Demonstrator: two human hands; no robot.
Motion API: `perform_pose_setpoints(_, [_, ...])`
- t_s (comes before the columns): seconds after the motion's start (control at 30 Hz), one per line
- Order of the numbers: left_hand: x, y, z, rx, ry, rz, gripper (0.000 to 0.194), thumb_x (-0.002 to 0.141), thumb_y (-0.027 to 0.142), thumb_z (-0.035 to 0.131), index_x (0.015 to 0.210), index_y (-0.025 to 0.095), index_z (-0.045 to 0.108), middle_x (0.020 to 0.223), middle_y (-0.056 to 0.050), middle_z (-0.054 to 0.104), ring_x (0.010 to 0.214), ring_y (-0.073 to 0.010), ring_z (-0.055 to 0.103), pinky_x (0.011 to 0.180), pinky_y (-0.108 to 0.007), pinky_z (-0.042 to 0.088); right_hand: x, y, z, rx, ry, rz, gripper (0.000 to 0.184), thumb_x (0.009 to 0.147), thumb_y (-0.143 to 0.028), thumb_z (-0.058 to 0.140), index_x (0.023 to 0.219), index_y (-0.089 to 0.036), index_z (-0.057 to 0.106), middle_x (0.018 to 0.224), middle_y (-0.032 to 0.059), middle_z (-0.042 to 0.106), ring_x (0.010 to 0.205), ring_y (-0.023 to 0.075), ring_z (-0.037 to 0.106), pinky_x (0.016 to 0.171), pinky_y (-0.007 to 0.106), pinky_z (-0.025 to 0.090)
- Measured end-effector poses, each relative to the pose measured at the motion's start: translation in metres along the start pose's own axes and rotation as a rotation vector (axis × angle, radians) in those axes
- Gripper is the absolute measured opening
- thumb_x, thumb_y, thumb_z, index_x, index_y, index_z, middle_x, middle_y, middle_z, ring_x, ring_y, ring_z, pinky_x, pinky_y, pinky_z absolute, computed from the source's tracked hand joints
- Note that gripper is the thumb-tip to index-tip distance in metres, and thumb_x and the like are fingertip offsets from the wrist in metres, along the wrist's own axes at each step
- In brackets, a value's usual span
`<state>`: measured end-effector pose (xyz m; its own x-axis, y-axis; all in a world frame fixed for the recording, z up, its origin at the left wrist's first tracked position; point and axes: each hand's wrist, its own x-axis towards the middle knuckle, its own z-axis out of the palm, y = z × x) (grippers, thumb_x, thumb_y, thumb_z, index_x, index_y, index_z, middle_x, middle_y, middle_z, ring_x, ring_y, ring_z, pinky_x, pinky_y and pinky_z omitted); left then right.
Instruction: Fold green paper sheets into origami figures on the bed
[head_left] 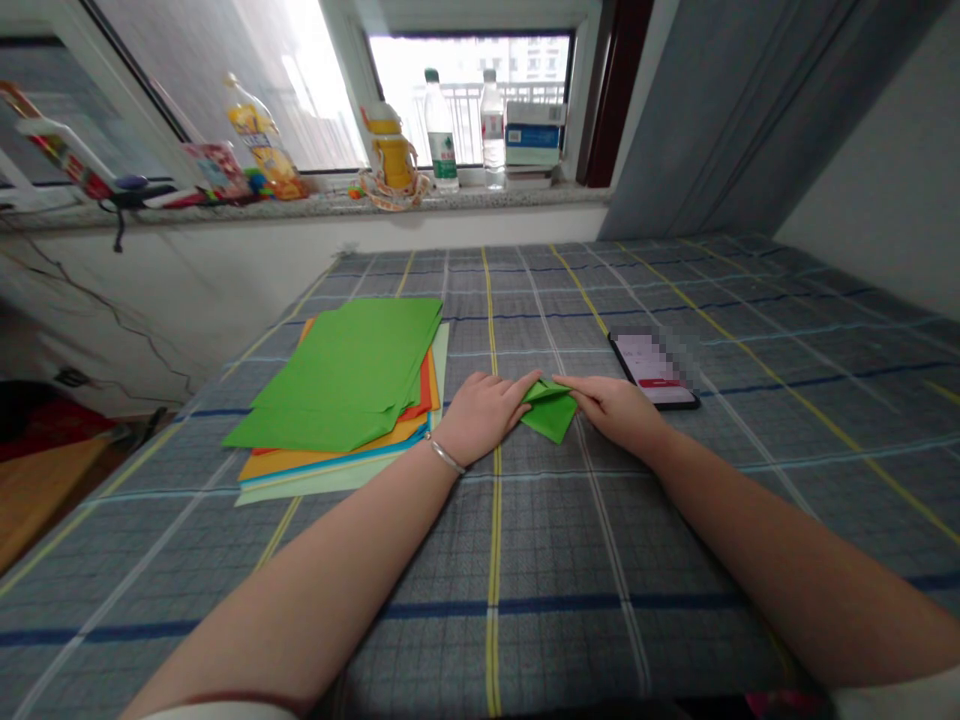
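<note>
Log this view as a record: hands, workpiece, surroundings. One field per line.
workpiece: small folded green paper
left_hand: left hand, touching its left side
right_hand: right hand, fingers at its right corner
left_wrist: silver bracelet
left_side: paper stack, green on top
right_side: phone, screen lit, just beyond right hand
surface: plaid cloth
background: windowsill with bottles

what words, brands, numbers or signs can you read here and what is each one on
No text is clear enough to quote.
Yellow-labelled bottle: lettering, too blurred.
Green-labelled bottle: too small.
Bottle beside the box: label too small.
Blue-and-white box: print too small.
Phone: screen partly pixelated, rest too small.
Folded green paper: no writing visible.
</note>
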<state>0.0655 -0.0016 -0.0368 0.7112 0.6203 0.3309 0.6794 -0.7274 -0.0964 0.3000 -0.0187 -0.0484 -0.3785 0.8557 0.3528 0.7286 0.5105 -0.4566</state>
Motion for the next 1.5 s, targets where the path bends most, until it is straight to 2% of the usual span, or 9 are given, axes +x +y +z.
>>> perform_pose_setpoints(0.13, [-0.001,-0.004,0.001,0.0,-0.026,0.079,0.046,0.097,0.026,0.039,0.143,0.019,0.035,0.096,-0.007,0.064,0.088,-0.0203,0.058,0.08,-0.033,0.04,0.0,0.002,-0.001,-0.022,0.007,-0.045,0.038,0.093,-0.023,0.041,0.126,-0.026,0.061,0.117,0.0026,0.069,0.106,0.0188,0.064,0.094,0.037,0.05])
perform_pose_setpoints(0.3, [-0.001,-0.005,0.0,0.01,-0.028,0.037,0.046,0.097,0.024,0.038,0.143,0.029,0.036,0.093,-0.005,0.062,0.085,-0.0188,0.056,0.08,-0.033,0.04,0.001,0.004,-0.001,-0.04,-0.005,-0.063,0.039,0.093,-0.022,0.041,0.126,-0.029,0.061,0.111,0.0018,0.071,0.099,0.0183,0.065,0.089,0.036,0.051])
perform_pose_setpoints(0.47, [-0.001,-0.003,0.002,0.052,-0.001,-0.009,0.045,0.098,0.022,0.037,0.142,0.033,0.038,0.089,-0.004,0.06,0.082,-0.0184,0.055,0.081,-0.035,0.04,0.001,0.006,-0.001,-0.117,-0.007,-0.063,0.041,0.093,-0.02,0.04,0.128,-0.033,0.058,0.102,0.0024,0.072,0.093,0.0187,0.065,0.085,0.035,0.05])
perform_pose_setpoints(0.63, [0.0,-0.005,0.005,-0.025,-0.027,-0.013,0.04,0.096,0.03,0.042,0.136,0.031,0.047,0.097,-0.005,0.061,0.085,-0.0181,0.056,0.077,-0.031,0.044,0.0,0.007,-0.002,-0.201,-0.006,-0.01,0.037,0.093,-0.023,0.043,0.123,-0.033,0.063,0.094,0.0036,0.071,0.084,0.0186,0.063,0.075,0.031,0.049])
perform_pose_setpoints(0.93, [-0.001,-0.009,0.007,-0.07,0.022,0.057,0.035,0.097,0.029,0.042,0.129,0.027,0.056,0.121,-0.007,0.059,0.098,-0.0189,0.058,0.086,-0.034,0.048,-0.002,0.005,-0.005,-0.25,-0.03,0.018,0.035,0.093,-0.025,0.044,0.12,-0.035,0.065,0.094,0.0029,0.069,0.08,0.017,0.063,0.067,0.028,0.047])
perform_pose_setpoints(1.13, [0.001,-0.012,0.007,-0.131,-0.017,0.134,0.035,0.096,0.024,0.042,0.126,0.021,0.059,0.123,-0.008,0.063,0.098,-0.019,0.057,0.089,-0.035,0.048,-0.004,0.005,-0.007,-0.188,-0.065,-0.025,0.035,0.091,-0.024,0.047,0.117,-0.035,0.067,0.094,0.0022,0.069,0.083,0.0164,0.063,0.073,0.028,0.048])
perform_pose_setpoints(1.5, [0.001,-0.017,0.004,-0.168,-0.075,0.182,0.035,0.096,0.022,0.042,0.126,0.021,0.06,0.126,-0.005,0.063,0.097,-0.0194,0.056,0.089,-0.035,0.047,-0.007,0.001,-0.01,-0.131,-0.134,-0.02,0.037,0.084,-0.02,0.05,0.114,-0.03,0.069,0.097,0.0031,0.065,0.083,0.0162,0.061,0.078,0.03,0.049])
